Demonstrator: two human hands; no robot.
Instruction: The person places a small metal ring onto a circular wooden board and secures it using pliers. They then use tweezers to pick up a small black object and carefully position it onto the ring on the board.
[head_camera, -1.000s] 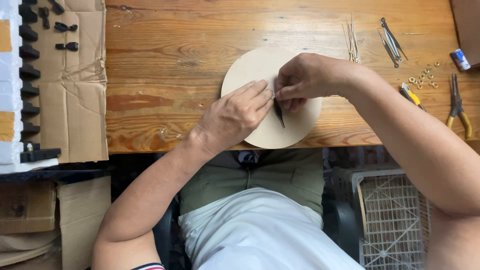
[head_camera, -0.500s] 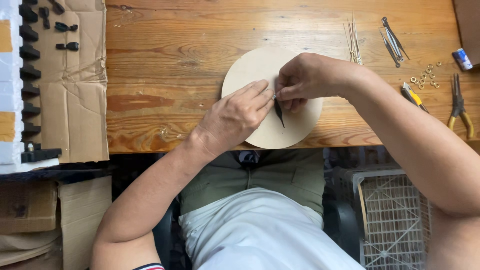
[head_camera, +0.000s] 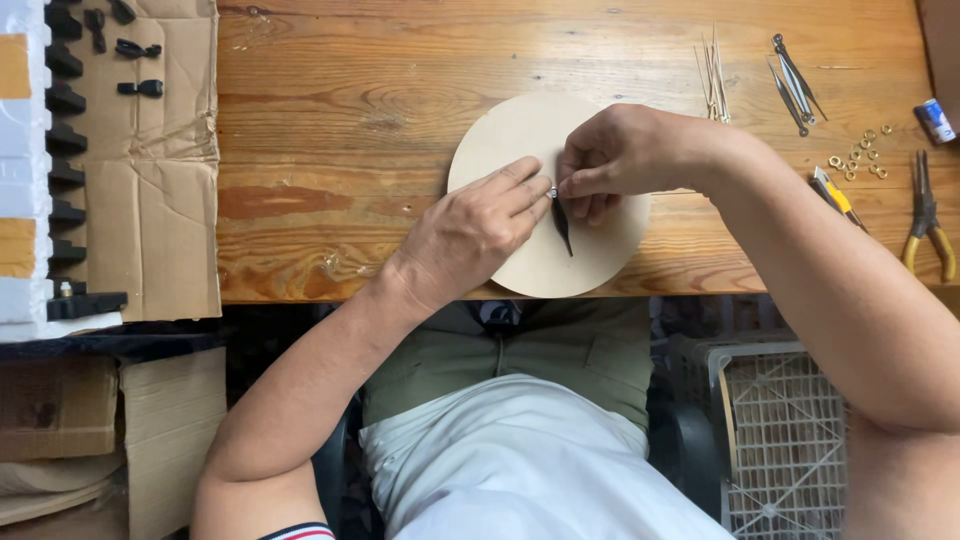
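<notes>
Round beige disc (head_camera: 520, 130) flat on wooden surface (head_camera: 330, 110), overhanging its near edge. Left hand (head_camera: 470, 235) pressed open on disc; right hand (head_camera: 615, 160) pinching small metal nut (head_camera: 552, 192) at disc centre, above black pointer (head_camera: 563, 225). Pliers (head_camera: 925, 215) well right of disc.

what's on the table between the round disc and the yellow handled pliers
In the head view, a small yellow-handled tool and scattered brass nuts lie between the round disc and the pliers; the right forearm crosses part of that stretch.
</notes>
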